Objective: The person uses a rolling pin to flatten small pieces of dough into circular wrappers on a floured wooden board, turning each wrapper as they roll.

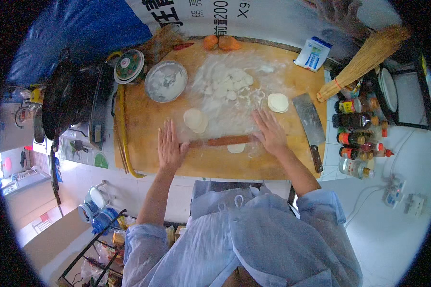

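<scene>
A wooden rolling pin [231,140] lies across a floured wooden board [208,165], over a round dough wrapper [236,148]. The palm side of my left hand [170,145] rests on the pin's left end, fingers extended. My right hand [271,132] lies likewise on its right end, fingers stretched forward. Flat dough rounds [195,120] sit near my left hand. Beyond my right fingertips is a stack of wrappers [278,103]. Small dough pieces [231,84] lie in flour farther back. A metal bowl of flour [166,81] stands at the back left.
Right of my right hand lies a cleaver [309,120]. Bottles [352,121] and a straw whisk broom [366,62] are at the right. A white-and-blue packet [313,53] and orange fruits [227,43] sit along the back. A lidded container [129,67] and wok [59,97] stand left.
</scene>
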A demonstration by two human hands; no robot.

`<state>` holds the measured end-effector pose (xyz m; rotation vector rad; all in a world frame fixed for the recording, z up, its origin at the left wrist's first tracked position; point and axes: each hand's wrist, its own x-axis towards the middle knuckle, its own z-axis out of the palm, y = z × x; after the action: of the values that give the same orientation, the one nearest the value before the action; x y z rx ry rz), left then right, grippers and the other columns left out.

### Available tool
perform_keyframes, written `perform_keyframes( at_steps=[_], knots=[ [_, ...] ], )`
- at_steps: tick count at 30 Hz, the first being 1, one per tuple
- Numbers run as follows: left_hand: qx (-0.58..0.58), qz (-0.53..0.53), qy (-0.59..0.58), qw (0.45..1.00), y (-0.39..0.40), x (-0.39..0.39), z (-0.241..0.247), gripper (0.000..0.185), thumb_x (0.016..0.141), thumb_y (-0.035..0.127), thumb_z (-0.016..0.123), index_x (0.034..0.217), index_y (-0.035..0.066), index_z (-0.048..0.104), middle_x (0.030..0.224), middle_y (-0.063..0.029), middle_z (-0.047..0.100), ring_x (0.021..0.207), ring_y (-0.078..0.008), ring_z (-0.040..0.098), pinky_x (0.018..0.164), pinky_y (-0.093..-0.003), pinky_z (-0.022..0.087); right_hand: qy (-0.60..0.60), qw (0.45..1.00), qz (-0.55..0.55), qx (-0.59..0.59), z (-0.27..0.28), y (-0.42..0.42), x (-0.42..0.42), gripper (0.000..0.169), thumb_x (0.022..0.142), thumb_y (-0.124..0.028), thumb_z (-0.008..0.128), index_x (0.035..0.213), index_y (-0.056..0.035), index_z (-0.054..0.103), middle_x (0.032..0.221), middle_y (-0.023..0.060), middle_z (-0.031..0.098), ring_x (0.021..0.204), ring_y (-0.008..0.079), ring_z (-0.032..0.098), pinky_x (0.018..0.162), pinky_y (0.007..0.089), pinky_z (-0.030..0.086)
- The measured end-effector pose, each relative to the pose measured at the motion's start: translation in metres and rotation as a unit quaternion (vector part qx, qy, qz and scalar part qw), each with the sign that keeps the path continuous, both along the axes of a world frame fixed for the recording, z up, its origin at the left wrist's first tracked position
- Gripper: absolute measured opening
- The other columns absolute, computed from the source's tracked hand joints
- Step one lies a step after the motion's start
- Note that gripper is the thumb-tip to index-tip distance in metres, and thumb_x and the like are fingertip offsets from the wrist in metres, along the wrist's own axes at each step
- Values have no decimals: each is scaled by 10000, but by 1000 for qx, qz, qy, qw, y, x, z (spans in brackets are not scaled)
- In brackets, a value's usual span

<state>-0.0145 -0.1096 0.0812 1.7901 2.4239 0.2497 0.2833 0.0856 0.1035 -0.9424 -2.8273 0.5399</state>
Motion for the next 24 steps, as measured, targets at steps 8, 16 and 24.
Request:
perform_keyframes(
  at_steps=[8,16,24],
  knots=[
    [-35,-32,-46,998,-32,-1,-14,861,848,548,457,1446,-17,202,1499,-202,253,1405,-330,211,1154,-490,110,-31,996,30,-80,-7,-18,12,685,857,-280,571,1449,-85,285,1508,136,269,1385,330,254,1129,454,235],
    [-91,-60,16,994,-34,6,-2,824,840,461,512,1460,20,195,1513,-161,248,1407,-300,220,1156,-482,115,-34,995,73,-63,-22,-25,35,675,864,-284,565,1446,-82,290,1512,155,246,1394,346,223,1137,470,213],
    [37,1,16,999,16,-16,-7,766,844,418,545,1458,72,245,1492,-153,292,1381,-327,264,1141,-484,168,-5,998,-41,-36,-16,4,-2,655,864,-207,574,1444,-89,293,1506,163,254,1394,357,218,1122,468,238]
  ],
)
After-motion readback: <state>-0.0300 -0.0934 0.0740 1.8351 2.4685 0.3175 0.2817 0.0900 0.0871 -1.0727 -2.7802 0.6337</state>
